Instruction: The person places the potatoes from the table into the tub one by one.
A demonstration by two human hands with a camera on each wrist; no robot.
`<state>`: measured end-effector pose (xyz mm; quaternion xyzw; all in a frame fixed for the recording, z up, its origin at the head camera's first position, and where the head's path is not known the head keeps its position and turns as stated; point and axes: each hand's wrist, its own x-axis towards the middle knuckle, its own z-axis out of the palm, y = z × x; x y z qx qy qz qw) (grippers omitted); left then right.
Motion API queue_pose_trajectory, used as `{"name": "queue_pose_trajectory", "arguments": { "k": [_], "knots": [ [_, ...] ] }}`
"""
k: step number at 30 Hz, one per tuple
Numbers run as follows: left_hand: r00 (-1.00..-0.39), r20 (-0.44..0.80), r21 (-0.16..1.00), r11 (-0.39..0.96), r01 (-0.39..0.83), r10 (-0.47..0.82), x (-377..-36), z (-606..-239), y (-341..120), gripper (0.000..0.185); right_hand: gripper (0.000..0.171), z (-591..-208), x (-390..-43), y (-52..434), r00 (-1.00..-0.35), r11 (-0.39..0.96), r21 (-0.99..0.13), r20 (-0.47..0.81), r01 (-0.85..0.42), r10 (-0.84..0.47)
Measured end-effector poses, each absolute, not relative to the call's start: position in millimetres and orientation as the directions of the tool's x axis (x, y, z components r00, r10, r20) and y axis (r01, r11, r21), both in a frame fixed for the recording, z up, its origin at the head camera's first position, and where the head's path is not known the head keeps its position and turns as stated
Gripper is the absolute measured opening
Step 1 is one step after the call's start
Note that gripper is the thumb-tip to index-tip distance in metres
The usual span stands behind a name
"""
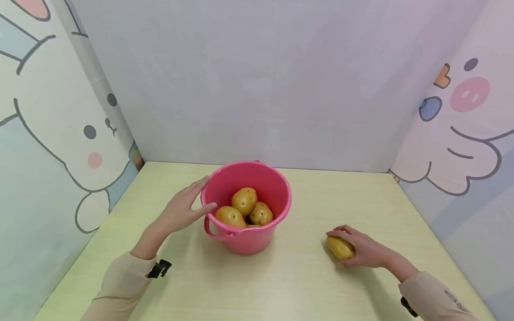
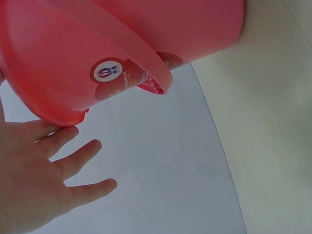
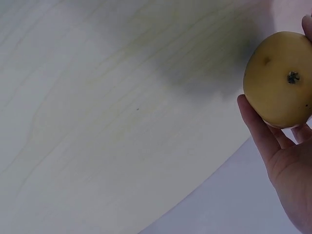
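A pink plastic bucket (image 1: 250,243) stands upright left of the table's middle, with several yellow potatoes (image 1: 244,200) inside. My left hand (image 1: 182,209) is at the bucket's left rim, its thumb reaching over the edge. In the left wrist view that hand (image 2: 36,180) has its fingers spread and fairly straight, touching the rim from outside. To the right of the bucket, my right hand (image 1: 367,250) grips a potato (image 1: 340,248) low over the table, thumb and fingers on opposite sides. The right wrist view shows this potato (image 3: 278,80) partly cut off by the frame.
The bucket's handle (image 1: 218,236) hangs down at its front left. Under everything is a pale wood-grain table (image 1: 297,285). A plain light wall (image 1: 257,89) rises behind it, and panels with cartoon animals (image 1: 52,116) stand at both sides.
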<state>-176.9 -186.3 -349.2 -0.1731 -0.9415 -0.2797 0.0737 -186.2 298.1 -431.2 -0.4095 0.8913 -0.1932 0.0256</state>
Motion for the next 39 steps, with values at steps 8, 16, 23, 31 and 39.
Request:
{"name": "queue_pose_trajectory", "arguments": {
  "k": [8,16,23,31,39],
  "knots": [
    [-0.929,0.236,0.502,0.783,0.367,0.284,-177,-349,-186,0.079,0.068,-422,-187,292,-0.64,0.566,-0.362,0.124,-0.741,-0.758],
    [-0.929,0.238,0.5,0.784,0.368,0.284,-177,-348,-186,0.079,0.068,-410,-187,284,-0.635,0.563,-0.378,0.093,-0.735,-0.767],
    [-0.93,0.236,0.5,0.786,0.365,0.281,-177,-348,-186,0.079,0.068,-400,-185,276,-0.641,0.573,-0.391,0.06,-0.72,-0.765],
    [-0.929,0.237,0.495,0.788,0.367,0.284,-178,-350,-186,0.079,0.068,-391,-184,271,-0.632,0.573,-0.38,0.04,-0.726,-0.774],
    [-0.929,0.236,0.498,0.786,0.367,0.284,-177,-350,-186,0.079,0.068,-380,-181,266,-0.623,0.572,-0.382,0.014,-0.726,-0.782]
  ]
}}
